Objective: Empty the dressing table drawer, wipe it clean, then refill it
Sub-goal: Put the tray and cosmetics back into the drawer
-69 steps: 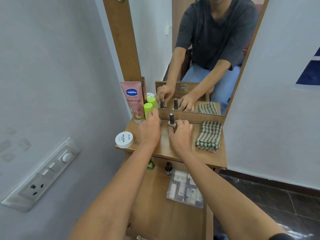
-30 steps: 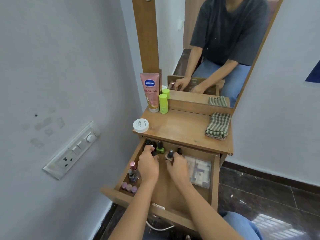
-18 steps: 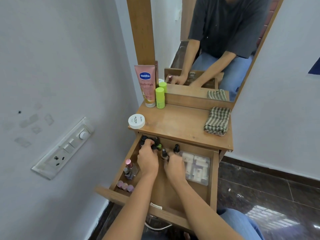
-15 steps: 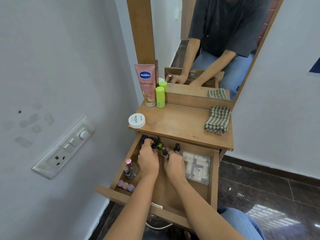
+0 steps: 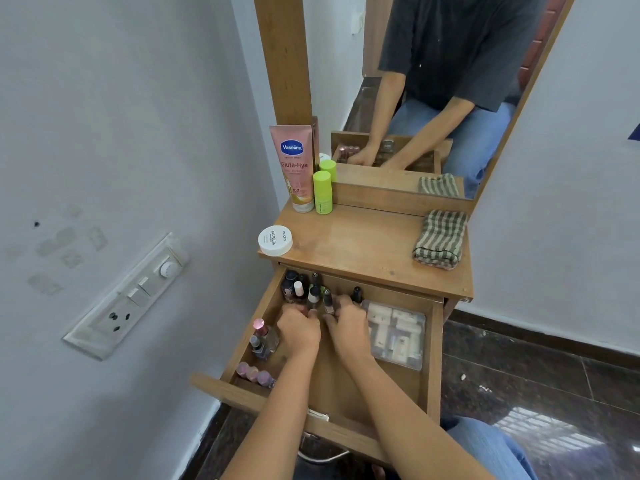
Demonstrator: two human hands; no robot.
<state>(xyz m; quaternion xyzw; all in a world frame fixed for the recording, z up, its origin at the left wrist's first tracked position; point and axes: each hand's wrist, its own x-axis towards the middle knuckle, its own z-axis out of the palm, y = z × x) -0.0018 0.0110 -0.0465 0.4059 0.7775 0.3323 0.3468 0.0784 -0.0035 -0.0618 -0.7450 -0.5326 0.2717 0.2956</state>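
The wooden drawer (image 5: 434, 355) is pulled out below the dressing table top (image 5: 363, 244). Both hands are inside it, toward the back. Several nail polish bottles (image 5: 299, 287) stand clustered in the back left corner. My left hand (image 5: 299, 330) lies just in front of them with curled fingers, fingertips hidden against the bottle bases. My right hand (image 5: 348, 329) pinches a small dark-capped nail polish bottle (image 5: 328, 302) beside the cluster. Another dark bottle (image 5: 356, 294) stands just right of it.
The drawer also holds a clear plastic case (image 5: 398, 336) on the right, two pink-capped bottles (image 5: 260, 337) and a row of pink bottles (image 5: 252, 372) along its left side. On top are a Vaseline tube (image 5: 294, 168), green stick (image 5: 322, 192), white jar (image 5: 275, 240) and striped cloth (image 5: 440, 239).
Both hands came down from the table top into the drawer with nail polish bottles. The left hand has since drawn back a little from the back corner cluster.
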